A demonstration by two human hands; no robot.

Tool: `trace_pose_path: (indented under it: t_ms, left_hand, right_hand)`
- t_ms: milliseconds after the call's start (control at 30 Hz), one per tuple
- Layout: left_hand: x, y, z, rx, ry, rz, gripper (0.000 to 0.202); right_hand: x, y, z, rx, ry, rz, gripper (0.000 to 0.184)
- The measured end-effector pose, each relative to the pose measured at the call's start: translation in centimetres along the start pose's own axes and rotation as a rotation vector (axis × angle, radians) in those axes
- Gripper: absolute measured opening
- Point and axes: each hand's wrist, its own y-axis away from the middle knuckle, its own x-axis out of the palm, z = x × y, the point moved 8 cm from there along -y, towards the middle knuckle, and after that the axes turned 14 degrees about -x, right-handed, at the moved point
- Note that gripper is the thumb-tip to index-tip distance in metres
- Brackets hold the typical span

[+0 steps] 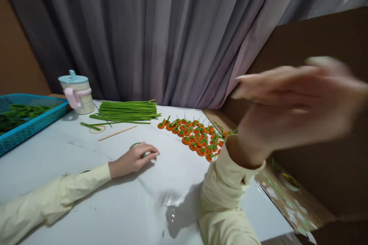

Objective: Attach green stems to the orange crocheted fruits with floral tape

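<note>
My left hand (135, 159) rests low on the white table, its fingers curled and bent together. Beneath and within them shows part of a green ring-shaped thing (135, 145), perhaps a roll of tape, mostly hidden. My right hand (293, 111) is raised high on the right, close to the camera and smeared by motion. Nothing can be made out in it, and its fingers are not clear. Between the hands, farther back, lie many small fuzzy orange pieces (198, 138) with green tops and thin wire stems. A bundle of green fuzzy stems (126, 111) lies behind my left hand.
A thin wooden stick (117, 133) and a tan loop (97, 129) lie on the white table (115, 210). A lidded cup (77, 93) stands at back left beside a blue basket (34, 122) of green pieces. Cardboard (304, 203) with scraps lies right; a grey curtain (161, 38) hangs behind.
</note>
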Motion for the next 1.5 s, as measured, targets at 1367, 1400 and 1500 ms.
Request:
trace_pose_path:
  t_ms: [1367,1400,1500]
  left_hand:
    - [1.1,1.3,0.9,-0.076,0.402,0.149,0.059]
    - [0.9,1.4,1.2,-0.110,0.397,0.123,0.048]
    - [0.1,2.1,1.1,-0.129,0.304,0.059,0.019]
  right_hand:
    - [14.4,19.2,-6.3,0.503,-0.300,1.225,0.041]
    - [14.3,18.6,-6.3,0.390,-0.238,1.209,0.040]
    - [14.1,17.6,-5.1,0.123,-0.217,1.180,0.028]
